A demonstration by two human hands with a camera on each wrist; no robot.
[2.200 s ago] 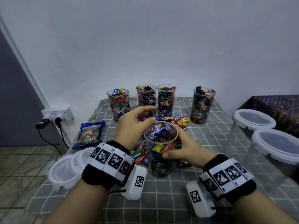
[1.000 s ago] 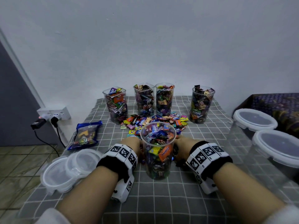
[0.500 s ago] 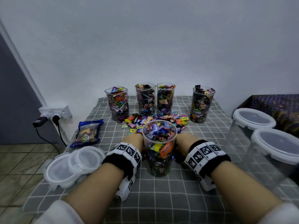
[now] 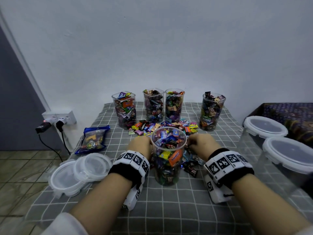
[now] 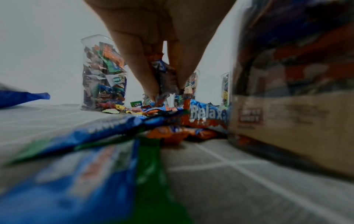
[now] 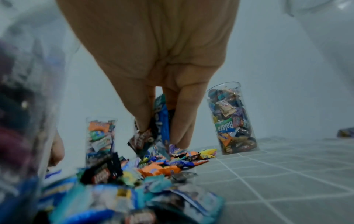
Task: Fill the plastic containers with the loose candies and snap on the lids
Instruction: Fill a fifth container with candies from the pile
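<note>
Left hand (image 4: 141,145): low centre of the head view, just left of the near cup; fingers pinched round a few wrapped candies (image 5: 162,75), seen in the left wrist view
Right hand (image 4: 201,145): just right of the near cup; fingers gripping a blue wrapper and a dark one (image 6: 153,128) above the pile
Near cup (image 4: 167,156): clear, upright, centre of frame, full of candies to the rim, no lid
Pile (image 4: 162,127): loose candies on the surface behind the near cup and spilling to both sides of it
Back row (image 4: 154,104): four clear cups, all full, none lidded, upright near the wall; the rightmost stands apart
Lids (image 4: 79,172): stack of clear ones, lower left of frame, at the surface edge
Bag (image 4: 93,139): blue, lying flat left of the pile
Tubs (image 4: 288,153): two big clear ones with white lids on, right edge of frame
Surface (image 4: 169,209): grey cloth with white grid
</note>
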